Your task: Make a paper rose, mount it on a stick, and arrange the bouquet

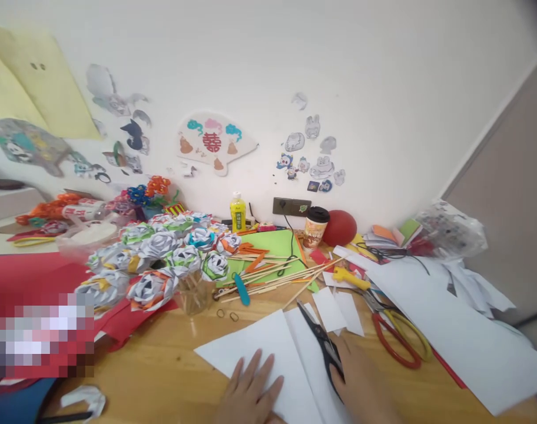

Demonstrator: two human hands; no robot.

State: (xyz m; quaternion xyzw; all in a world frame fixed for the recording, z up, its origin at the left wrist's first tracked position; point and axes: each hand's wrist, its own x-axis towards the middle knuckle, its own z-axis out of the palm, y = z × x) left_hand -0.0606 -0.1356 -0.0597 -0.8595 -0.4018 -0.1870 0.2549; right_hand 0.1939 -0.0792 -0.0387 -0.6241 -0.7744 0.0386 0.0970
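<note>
My left hand (251, 391) lies flat with fingers spread on a white sheet of paper (268, 347) at the table's front edge. My right hand (361, 383) grips black scissors (321, 338), whose blades point up and left along the edge of the paper. Small cut white pieces (337, 309) lie just beyond the scissor tips.
A bunch of folded paper roses (162, 265) stands at the left in a clear holder. Wooden sticks (272, 274), green paper (272, 244), a yellow bottle (238, 213), a paper cup (316, 227), red-and-yellow scissors (401, 338) and large white sheets (463, 335) crowd the wooden table (162, 365).
</note>
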